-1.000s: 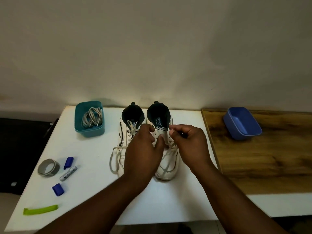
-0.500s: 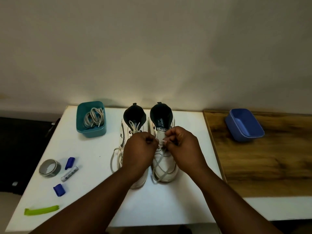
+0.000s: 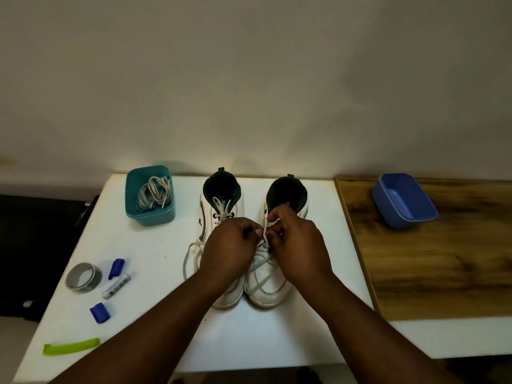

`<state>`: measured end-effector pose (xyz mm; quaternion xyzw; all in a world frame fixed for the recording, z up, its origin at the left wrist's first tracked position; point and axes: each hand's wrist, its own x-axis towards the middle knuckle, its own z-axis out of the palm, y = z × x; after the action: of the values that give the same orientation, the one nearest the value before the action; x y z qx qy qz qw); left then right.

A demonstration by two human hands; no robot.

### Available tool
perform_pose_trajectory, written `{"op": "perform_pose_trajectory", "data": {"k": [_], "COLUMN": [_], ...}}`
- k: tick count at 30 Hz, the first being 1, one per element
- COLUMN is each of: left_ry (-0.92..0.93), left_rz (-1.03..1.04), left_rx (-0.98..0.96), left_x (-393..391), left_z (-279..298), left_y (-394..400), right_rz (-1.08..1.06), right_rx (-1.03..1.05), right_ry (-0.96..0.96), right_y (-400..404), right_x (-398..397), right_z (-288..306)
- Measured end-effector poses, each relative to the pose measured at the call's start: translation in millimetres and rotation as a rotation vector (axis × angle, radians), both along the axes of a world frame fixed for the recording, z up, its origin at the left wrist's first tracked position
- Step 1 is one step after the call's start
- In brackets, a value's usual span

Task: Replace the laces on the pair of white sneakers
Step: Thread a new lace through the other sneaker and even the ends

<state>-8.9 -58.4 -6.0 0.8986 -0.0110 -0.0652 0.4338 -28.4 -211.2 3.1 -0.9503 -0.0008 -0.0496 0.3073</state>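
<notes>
Shoes now sit apart, both hands (image 3: pixel 263 245) pinching soft, limp lace (image 3: pixel 265 234) on right shoe (image 3: pixel 274 273); grip near tip.

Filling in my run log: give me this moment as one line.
step: unlacing right sneaker | left hand: pinches lace | right hand: pinches lace | spare laces: in teal tub

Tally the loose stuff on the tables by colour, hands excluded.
White: 2, left sneaker, right sneaker
Blue: 3, cap, second cap, tub
Teal: 1, bin
Grey: 2, tape roll, laces in bin
Silver: 1, battery
Green: 1, strip
Total: 10
</notes>
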Motion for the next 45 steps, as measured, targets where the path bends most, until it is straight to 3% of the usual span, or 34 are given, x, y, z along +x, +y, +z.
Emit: {"op": "perform_pose_trajectory", "data": {"k": [9,18,27,30,34,36,38,40,42,45], "left_ry": [-0.038,0.0,-0.071,-0.066,-0.115,-0.372,-0.673,-0.857,-0.9,-0.657], "left_rz": [-0.024,-0.01,-0.089,0.052,0.453,0.679,0.806,0.825,0.71,0.32], "left_rx": [0.004,-0.009,0.138,-0.08,-0.731,-0.985,-1.071,-0.898,-0.434,0.298], "left_x": [0.1,0.7,3.0,2.6,7.6,12.8,15.7,12.3,6.0,-10.4], "left_z": [3.1,2.6,8.9,20.7,62.6,87.3,100.8,101.0,91.9,71.3], "left_y": [2.5,1.8,1.3,5.3,15.2,31.5,51.1,64.7,63.0,34.3], "right_rz": [0.104,-0.017,0.024,0.01,-0.005,-0.01,-0.012,-0.009,-0.014,-0.011], "right_rx": [0.042,-0.032,0.104,0.057,0.098,0.052,0.019,0.023,0.022,0.018], "right_ry": [0.025,-0.019,0.0,0.039,0.086,0.066,0.049,0.044,0.031,0.014], "right_y": [-3.0,8.4,5.6,-9.9,-18.6,-18.1,-18.8,-19.6,-19.2,-18.2], "right_x": [-4.2,-9.5,-6.8,0.1,-1.6,-3.6,-4.7,-5.1,-4.7,-4.9], "right_z": [0.3,-7.2,1.2,14.2,22.5,22.7,22.9,23.9,24.9,24.8]}}
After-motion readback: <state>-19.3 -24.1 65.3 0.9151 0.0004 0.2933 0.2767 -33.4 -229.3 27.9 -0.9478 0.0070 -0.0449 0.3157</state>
